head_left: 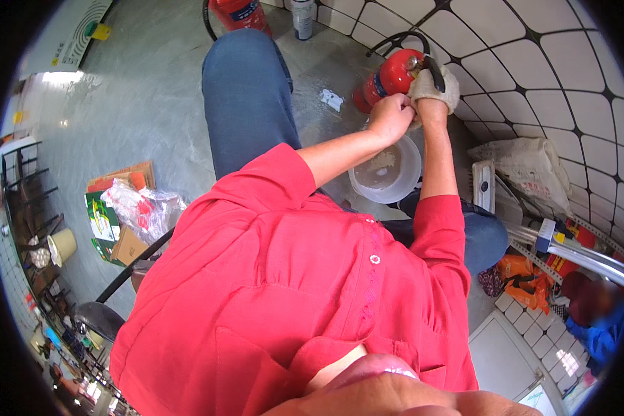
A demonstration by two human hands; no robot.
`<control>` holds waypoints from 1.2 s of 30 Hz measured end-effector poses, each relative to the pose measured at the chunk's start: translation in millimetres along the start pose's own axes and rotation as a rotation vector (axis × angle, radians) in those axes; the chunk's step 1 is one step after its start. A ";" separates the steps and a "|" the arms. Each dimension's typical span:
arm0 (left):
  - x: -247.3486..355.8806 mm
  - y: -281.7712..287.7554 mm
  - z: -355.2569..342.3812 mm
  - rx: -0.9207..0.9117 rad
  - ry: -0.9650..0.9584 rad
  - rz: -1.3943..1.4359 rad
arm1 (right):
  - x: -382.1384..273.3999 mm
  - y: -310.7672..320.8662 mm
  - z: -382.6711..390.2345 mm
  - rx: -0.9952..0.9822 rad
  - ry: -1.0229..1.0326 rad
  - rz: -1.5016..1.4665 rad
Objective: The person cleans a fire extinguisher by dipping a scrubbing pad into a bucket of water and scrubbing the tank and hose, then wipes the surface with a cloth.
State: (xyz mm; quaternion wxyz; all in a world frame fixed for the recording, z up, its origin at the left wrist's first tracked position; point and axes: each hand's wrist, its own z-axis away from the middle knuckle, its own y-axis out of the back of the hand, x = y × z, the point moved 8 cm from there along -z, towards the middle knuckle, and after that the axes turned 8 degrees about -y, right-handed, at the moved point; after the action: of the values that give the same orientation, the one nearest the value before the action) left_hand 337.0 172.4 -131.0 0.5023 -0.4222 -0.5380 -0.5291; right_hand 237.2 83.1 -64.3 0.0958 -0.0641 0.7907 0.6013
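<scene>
A red fire extinguisher (pixel 399 69) with a black hose and handle leans at the far right, near the tiled wall. My right hand (pixel 431 106) is at its top, closed, with a pale fluffy cloth (pixel 445 84) around it; the cloth hides most of its fingers. Close beside it, my left hand (pixel 391 116) is closed, its fingertips pinched at the cloth's left edge. Just below both hands stands a translucent plastic tub (pixel 410 166) with some cloudy liquid in it, partly covered by my right forearm.
A second red extinguisher (pixel 241 12) and a spray can (pixel 302 19) stand at the far side. A torn white scrap (pixel 331 100) lies on the floor. Cardboard and plastic wrap (pixel 145 211) are at left; a pale sack (pixel 523 170) and metal tube (pixel 589 258) are at right.
</scene>
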 end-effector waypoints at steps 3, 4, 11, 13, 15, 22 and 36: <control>-18.4 -3.8 -4.4 0.040 0.065 0.210 | 8.1 4.5 16.4 -0.030 -0.196 -0.216; -22.1 2.7 -1.6 0.100 0.069 0.016 | 10.4 3.5 20.9 -0.012 -0.208 -0.190; -18.4 48.5 -5.6 0.428 0.087 0.249 | -4.2 2.4 94.5 -0.239 -0.274 0.096; 25.3 70.9 -4.3 0.363 0.004 0.518 | 5.6 -39.6 132.2 -0.234 0.118 0.288; 82.4 120.2 -6.1 0.345 -0.122 0.555 | 6.1 -37.5 134.7 -0.316 0.161 0.628; 65.0 373.5 -71.0 0.767 -0.466 0.252 | 5.4 0.4 75.6 -0.214 -0.580 -0.973; -13.8 469.0 -162.3 0.574 -0.186 -0.911 | -10.3 -35.9 112.8 -0.463 -0.900 -1.603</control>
State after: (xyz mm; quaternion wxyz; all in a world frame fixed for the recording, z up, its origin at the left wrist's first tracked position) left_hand 816.6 51.5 -87.0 0.2678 -0.0375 -0.8313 -0.4857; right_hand 263.3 182.0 -124.9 0.7608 -0.3675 0.2612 0.4667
